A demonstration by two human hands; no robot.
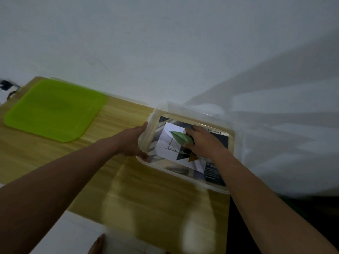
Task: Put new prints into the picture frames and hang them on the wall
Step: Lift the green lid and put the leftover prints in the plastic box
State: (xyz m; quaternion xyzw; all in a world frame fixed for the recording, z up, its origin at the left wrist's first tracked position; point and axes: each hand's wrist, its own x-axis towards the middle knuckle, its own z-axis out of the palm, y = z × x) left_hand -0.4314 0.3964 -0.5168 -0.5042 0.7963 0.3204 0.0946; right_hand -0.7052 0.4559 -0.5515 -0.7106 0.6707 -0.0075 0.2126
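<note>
Print (167, 143) under right grip (201, 142); left grip (132, 142) clasps container (185, 109).

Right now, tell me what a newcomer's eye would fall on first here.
The bright green lid lies flat at the wooden table's far left, the loudest colour in view. To its right stands a clear plastic box. The left-hand grip holds its left wall, while the right-hand grip reaches inside and pinches a leaf print lying on darker sheets.
</note>
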